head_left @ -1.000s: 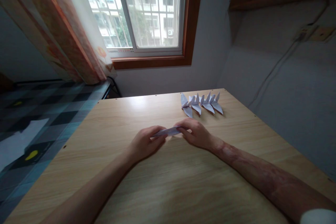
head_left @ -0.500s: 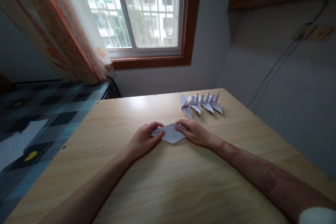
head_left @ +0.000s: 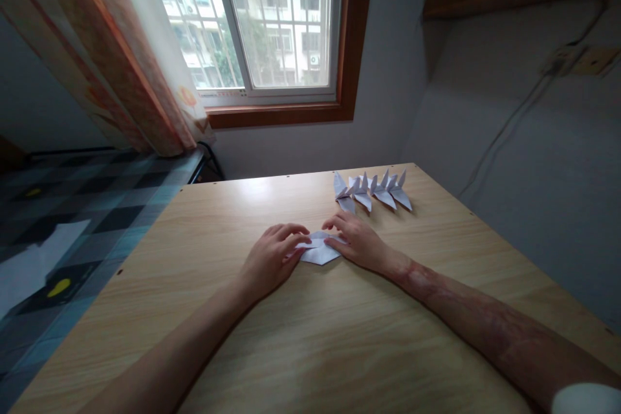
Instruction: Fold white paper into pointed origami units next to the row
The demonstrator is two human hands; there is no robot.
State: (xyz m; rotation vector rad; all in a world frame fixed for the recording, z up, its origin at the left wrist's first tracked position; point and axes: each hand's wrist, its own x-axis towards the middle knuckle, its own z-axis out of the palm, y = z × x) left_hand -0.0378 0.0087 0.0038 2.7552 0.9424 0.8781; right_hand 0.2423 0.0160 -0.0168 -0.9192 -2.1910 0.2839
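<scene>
A small white folded paper [head_left: 319,252] lies flat on the wooden table [head_left: 339,336] between my two hands. My left hand [head_left: 270,259] covers its left part, fingers bent and pressing down on the paper. My right hand [head_left: 359,242] rests on its right part, fingertips pinching a fold against the table. Several finished white folded paper cranes [head_left: 372,191] stand in a row just beyond my right hand.
A window [head_left: 272,19] with bars and a brown wooden frame faces me, an orange patterned curtain [head_left: 121,52] hanging to its left. A bed with a checked cover [head_left: 72,207] lies left of the table. A grey wall [head_left: 533,174] runs along the right.
The paper, held up edge-on between both hands a second ago, has been laid flat on the table. My fingers have since moved inward over it and folded it smaller.
</scene>
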